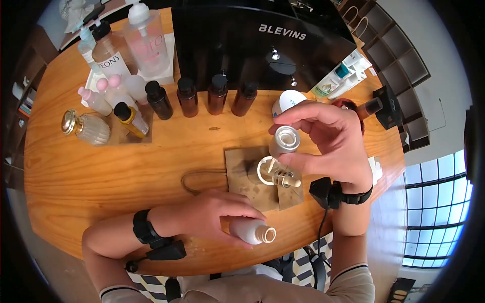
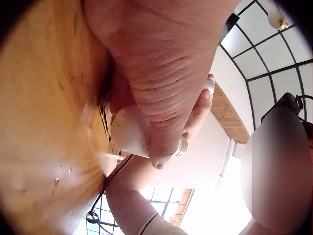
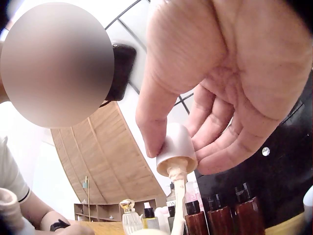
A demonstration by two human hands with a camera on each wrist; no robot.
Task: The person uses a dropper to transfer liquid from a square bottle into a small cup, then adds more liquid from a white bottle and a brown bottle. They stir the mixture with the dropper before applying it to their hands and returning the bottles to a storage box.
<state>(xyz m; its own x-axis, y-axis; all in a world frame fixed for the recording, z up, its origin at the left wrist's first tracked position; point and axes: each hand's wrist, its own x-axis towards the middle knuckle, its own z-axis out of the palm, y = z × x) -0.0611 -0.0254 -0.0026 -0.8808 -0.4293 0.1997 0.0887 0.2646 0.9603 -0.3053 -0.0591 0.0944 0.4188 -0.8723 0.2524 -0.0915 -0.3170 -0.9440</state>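
One open, frosted white bottle point(image 1: 246, 231) tilts, gripped by my left hand point(image 1: 209, 214) near the wooden surface point(image 1: 146, 174); my right hand point(image 1: 333, 141) pinches a white cylindrical cap point(image 3: 175, 146), whose cream-coated stem point(image 3: 179, 208) could drip if jolted.

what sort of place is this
Probably a dressing or cosmetics table, at home or in a small studio; I can't tell which. The signs are the pump bottles, the row of dark capped bottles and the gold-topped glass bottle.
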